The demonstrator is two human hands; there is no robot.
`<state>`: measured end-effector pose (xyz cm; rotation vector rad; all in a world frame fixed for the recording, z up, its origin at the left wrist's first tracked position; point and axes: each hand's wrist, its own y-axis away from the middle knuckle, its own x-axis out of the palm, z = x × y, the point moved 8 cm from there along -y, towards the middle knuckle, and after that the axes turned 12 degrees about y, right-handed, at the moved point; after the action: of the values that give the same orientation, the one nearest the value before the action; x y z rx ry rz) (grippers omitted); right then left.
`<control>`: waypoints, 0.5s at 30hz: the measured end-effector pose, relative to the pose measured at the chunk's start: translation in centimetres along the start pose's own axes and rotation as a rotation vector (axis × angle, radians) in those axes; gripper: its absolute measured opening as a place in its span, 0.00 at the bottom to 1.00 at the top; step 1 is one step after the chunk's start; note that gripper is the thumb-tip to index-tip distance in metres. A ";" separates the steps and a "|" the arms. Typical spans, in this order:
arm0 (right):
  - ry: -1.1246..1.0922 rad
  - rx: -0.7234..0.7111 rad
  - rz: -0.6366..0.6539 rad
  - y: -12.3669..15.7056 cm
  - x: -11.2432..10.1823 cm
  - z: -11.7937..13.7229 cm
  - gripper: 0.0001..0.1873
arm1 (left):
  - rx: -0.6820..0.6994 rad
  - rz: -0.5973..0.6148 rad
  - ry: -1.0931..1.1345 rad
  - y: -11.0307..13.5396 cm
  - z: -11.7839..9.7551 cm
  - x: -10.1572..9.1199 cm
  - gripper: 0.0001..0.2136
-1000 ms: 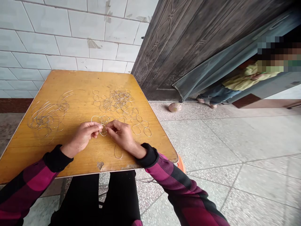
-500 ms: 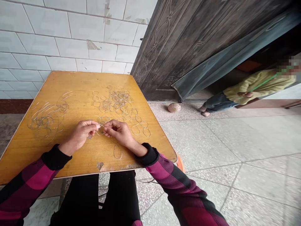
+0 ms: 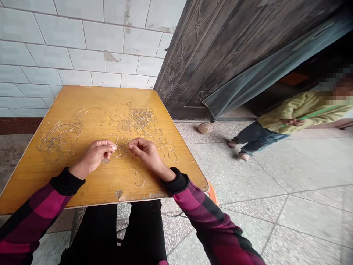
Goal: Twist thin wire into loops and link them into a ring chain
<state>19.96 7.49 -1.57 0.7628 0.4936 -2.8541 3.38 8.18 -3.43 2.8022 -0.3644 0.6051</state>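
Observation:
Thumb and fingers of my left hand [image 3: 98, 152] pinch a thin wire [image 3: 112, 137] above the near middle of the wooden table [image 3: 91, 184]. My right hand [image 3: 143, 150] is close beside it, fingertips pressed together near the other side of the bent wire; the fine strand there is hard to follow. Below the right hand lies a figure-eight wire loop [image 3: 139, 178]. Farther back spreads a pile of looped wires [image 3: 140, 118], with more linked loops [image 3: 172, 155] at its right. To the left sits a tangle of loose curved wires [image 3: 55, 141].
A white tiled wall [image 3: 82, 33] stands behind the table, with a dark carved door [image 3: 190, 73] at its right. A ball [image 3: 205, 127] rests on the floor by the doorway. A person in a yellow top [image 3: 278, 114] holds a green stick [image 3: 320, 112]. An orange stool [image 3: 213, 193] shows beside the table.
My right hand has moved slightly right, widening the gap from my left hand. The person at the right has stepped farther right and nearer. The camera view has shifted a little.

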 end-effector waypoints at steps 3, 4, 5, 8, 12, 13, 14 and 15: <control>-0.027 0.004 -0.028 -0.1 -0.3 -0.3 0.12 | -0.021 0.026 0.012 0.0 0.0 0.0 0.08; -0.041 0.012 -0.042 -0.1 -0.5 -0.5 0.13 | -0.033 0.039 0.013 0.0 0.0 0.0 0.08; -0.058 0.022 -0.059 -0.2 -0.8 -0.6 0.13 | -0.045 0.051 0.014 -0.1 0.1 -0.1 0.09; -0.130 0.063 -0.135 -0.5 -2.1 -1.0 0.13 | -0.060 0.064 0.023 -0.5 0.1 -0.7 0.08; -0.258 0.117 -0.321 -1.1 -5.2 -2.1 0.12 | -0.067 0.047 0.035 -0.9 -0.2 -1.8 0.08; -0.284 0.132 -0.364 -1.2 -6.2 -2.4 0.11 | -0.078 0.048 0.028 -1.0 -0.3 -2.0 0.08; -0.312 0.148 -0.399 -1.3 -7.1 -2.7 0.11 | -0.091 0.049 0.018 -1.0 -0.4 -2.1 0.09; -0.344 0.172 -0.435 -1.4 -8.2 -3.2 0.10 | -0.103 0.050 0.003 -1.0 -0.5 -2.2 0.09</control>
<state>28.11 10.38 0.39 0.1814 0.4078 -3.3672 1.54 9.70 -4.12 2.7005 -0.4535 0.5843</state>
